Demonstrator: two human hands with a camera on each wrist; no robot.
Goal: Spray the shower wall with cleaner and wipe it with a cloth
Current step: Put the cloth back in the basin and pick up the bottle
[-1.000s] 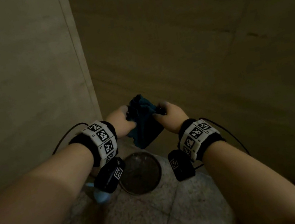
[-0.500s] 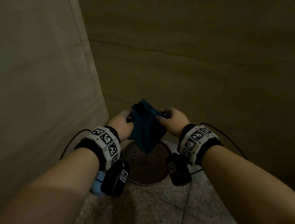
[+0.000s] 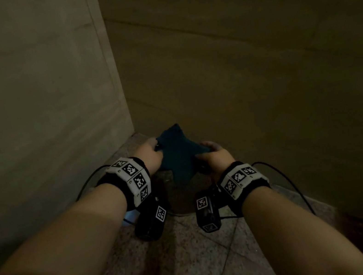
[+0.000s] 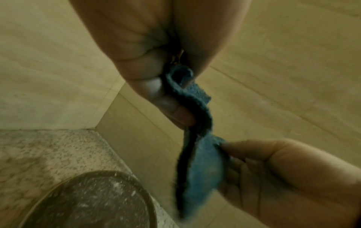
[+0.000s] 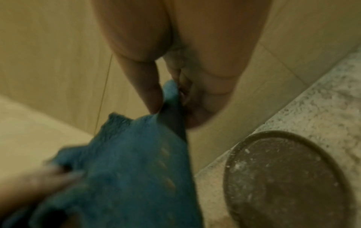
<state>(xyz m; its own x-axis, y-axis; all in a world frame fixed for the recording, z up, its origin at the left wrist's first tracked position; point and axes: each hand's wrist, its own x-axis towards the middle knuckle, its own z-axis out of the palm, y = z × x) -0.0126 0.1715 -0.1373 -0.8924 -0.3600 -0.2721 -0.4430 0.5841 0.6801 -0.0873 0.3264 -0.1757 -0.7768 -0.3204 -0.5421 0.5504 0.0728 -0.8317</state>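
Head view: dim shower corner. Both forearms reach forward and down, each wrist wearing a band of black-and-white marker tags with a black camera unit slung beneath. The left hand [image 3: 150,153] and right hand [image 3: 215,158] hold a dark teal cloth [image 3: 179,156] between them, one on each side edge. The cloth hangs slack below the fingers, its top corner poking up above them. Beige tiled shower wall [image 3: 247,65] stands just beyond the fingers; a second wall face [image 3: 31,103] lies to their left. Directly under the hanging cloth sits a round dark drain cover [image 3: 182,200], set in the speckled stone floor [image 3: 184,258]. A small pale blue object shows under the left wrist; too hidden to identify.

Left wrist view: the left hand's [image 4: 156,64] thumb and fingers [image 4: 175,114] are pressed together, pinching a folded edge of the cloth [image 4: 201,166]. Below them, the right hand [image 4: 283,177] pinches the opposite edge with curled fingers. Drain cover [image 4: 93,200] lies below and left of the fingers.

Right wrist view: blurred. The right hand's [image 5: 181,74] thumb and fingers [image 5: 152,94] pinch a gathered corner of the cloth [image 5: 132,169]. The left hand's fingers [image 5: 48,177] grip its far edge, smeared by motion. Drain cover [image 5: 283,182] sits below and right of the fingers.
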